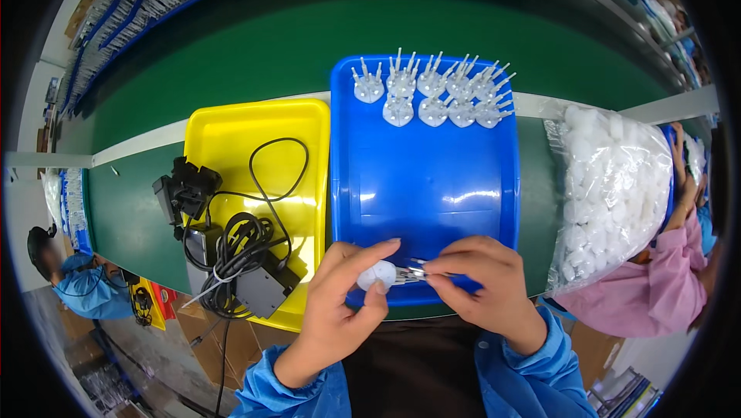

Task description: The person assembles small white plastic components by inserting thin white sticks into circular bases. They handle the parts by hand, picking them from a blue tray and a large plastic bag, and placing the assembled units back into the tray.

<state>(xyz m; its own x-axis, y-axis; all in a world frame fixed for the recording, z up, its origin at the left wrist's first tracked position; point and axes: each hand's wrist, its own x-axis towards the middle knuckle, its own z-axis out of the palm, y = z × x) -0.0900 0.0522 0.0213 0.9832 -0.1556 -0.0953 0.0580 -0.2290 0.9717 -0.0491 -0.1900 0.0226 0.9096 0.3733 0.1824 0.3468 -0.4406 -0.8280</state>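
Note:
Over the near edge of the blue tray (424, 194), my left hand (332, 306) grips a pronged white plastic part (377, 274) by its round base, thumb and fingers around it. The prongs point right, toward my right hand (490, 287). Its thumb and fingertips are pinched together at the prong ends; a small shiny piece seems to be there, too fine to name. Two rows of similar pronged parts (398, 109) stand at the far side of the blue tray, prongs mostly upward or tilted right.
Left of the blue tray is a yellow tray (262, 118) with bundled black cables (239, 264) and dark boxes. A clear bag of white pieces (610, 194) lies at right. Beyond it sits a person in a pink sleeve (648, 287). Blue trays of parts (177, 1) line the far left.

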